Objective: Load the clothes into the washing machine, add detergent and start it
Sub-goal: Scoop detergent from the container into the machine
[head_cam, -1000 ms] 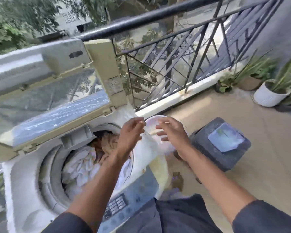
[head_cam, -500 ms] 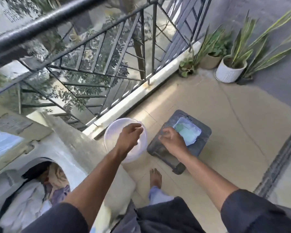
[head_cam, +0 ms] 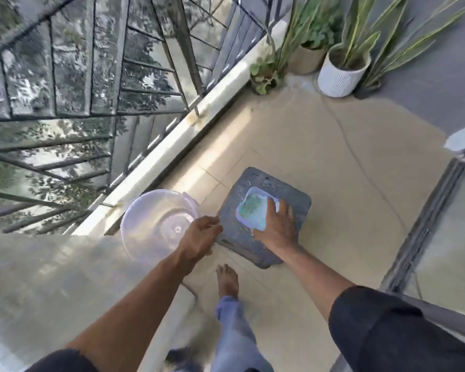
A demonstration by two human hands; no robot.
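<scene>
A clear bowl point(head_cam: 156, 224) is held at its rim by the left hand point(head_cam: 199, 237), fingers curled, above the floor point(head_cam: 333, 157) beside the railing point(head_cam: 105, 76). Just right of it, a tub point(head_cam: 254, 210), seemingly of detergent, sits on a grey stool point(head_cam: 293, 205) and is gripped by the right hand point(head_cam: 278, 226). Pots point(head_cam: 341, 73) are ranged far right.

Black metal railing point(head_cam: 156, 84) along the balcony edge, trees behind it. Three potted plants in the far corner: white ribbed pot point(head_cam: 340, 76), tan pot point(head_cam: 308, 59), small leafy one point(head_cam: 263, 73). Beige tiled floor point(head_cam: 320, 146).
</scene>
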